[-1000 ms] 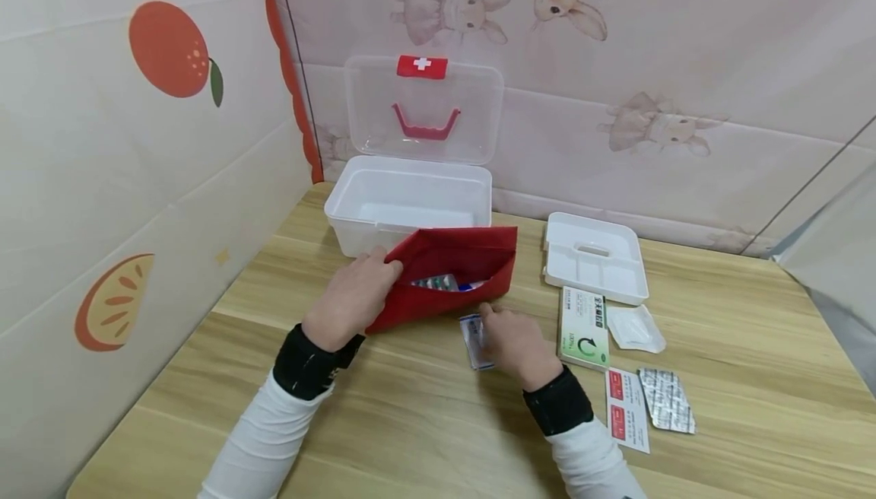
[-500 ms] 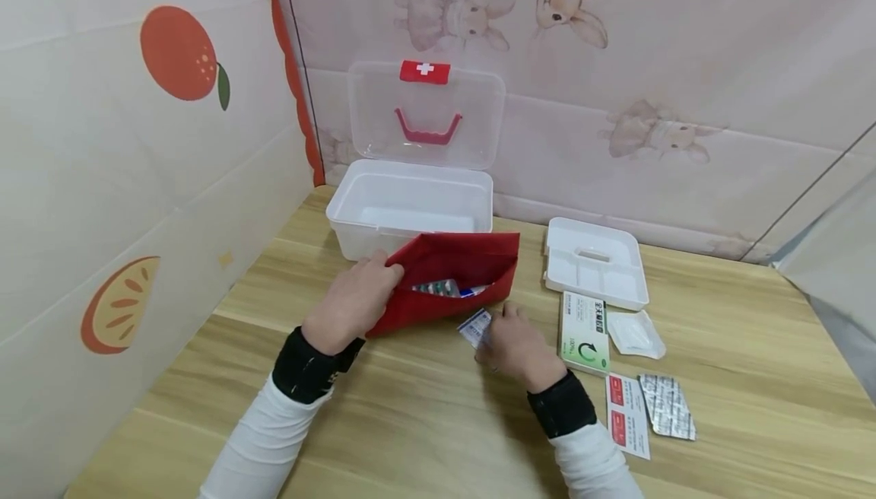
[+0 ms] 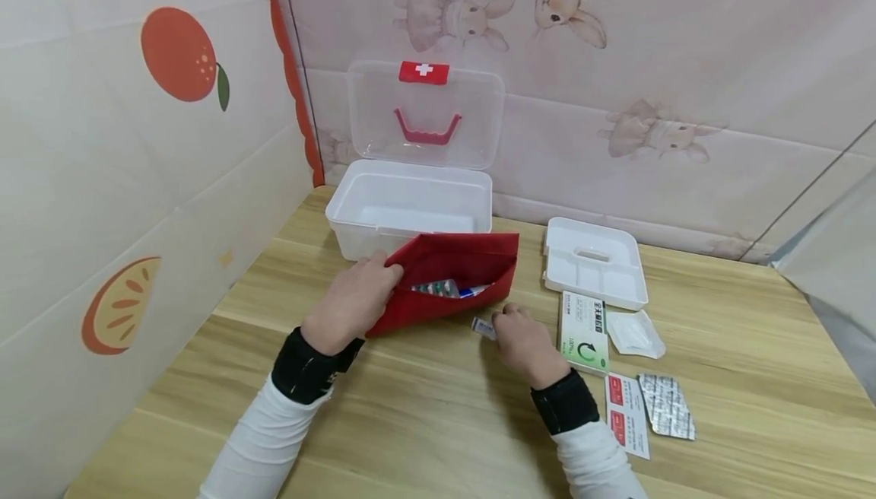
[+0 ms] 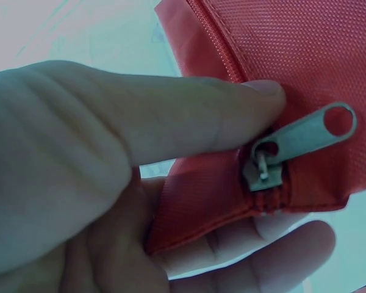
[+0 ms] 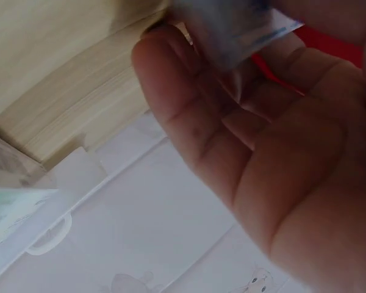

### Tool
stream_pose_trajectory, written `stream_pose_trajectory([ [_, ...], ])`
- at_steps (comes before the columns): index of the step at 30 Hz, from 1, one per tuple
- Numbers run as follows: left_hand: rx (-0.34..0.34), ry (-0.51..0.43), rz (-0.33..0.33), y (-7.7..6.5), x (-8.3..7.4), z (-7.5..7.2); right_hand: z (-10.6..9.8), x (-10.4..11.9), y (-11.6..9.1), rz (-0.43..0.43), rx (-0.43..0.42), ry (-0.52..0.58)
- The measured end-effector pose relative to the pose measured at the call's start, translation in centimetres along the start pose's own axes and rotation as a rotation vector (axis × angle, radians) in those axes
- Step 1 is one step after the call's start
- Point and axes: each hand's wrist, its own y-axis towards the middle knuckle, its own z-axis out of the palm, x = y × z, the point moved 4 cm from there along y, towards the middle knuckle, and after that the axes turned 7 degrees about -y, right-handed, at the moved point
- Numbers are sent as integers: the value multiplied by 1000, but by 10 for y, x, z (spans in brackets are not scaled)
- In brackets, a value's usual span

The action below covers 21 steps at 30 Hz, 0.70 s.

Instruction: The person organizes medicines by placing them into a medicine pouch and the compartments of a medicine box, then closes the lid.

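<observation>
My left hand (image 3: 352,303) pinches the left corner of a red zip pouch (image 3: 438,312), whose mouth gapes. In the left wrist view the thumb presses beside the metal zip pull (image 4: 308,135), with fingers beneath the fabric. Inside the pouch lie a blister pack of green-and-white capsules (image 3: 436,288) and a blue-and-white item (image 3: 472,291). Just in front of the pouch's right end, my right hand (image 3: 527,341) holds a small white packet with blue print (image 3: 483,328), raised from the table. The right wrist view shows this packet (image 5: 238,33) blurred and partly cut off.
Behind the pouch stands a white first-aid box (image 3: 411,214), its clear lid (image 3: 424,141) up. To the right lie a white tray insert (image 3: 594,271), a green-and-white medicine box (image 3: 583,332), a white packet (image 3: 636,334), a red-and-white card (image 3: 626,417) and a silver blister sheet (image 3: 667,405).
The right hand has picked the small packet up from the table and tilted it, shifting slightly right. The left hand keeps its grip on the pouch.
</observation>
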Motion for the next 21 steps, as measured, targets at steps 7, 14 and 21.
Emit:
stream_pose_trajectory([
  [7,-5,-5,-2,0,0,0,-14,2,-6,-25,15,46],
  [14,-5,5,-4,1,0,0,-40,8,-14,-77,-136,163],
  [21,-3,-6,-13,0,0,0,-53,16,-17,-166,-289,238],
])
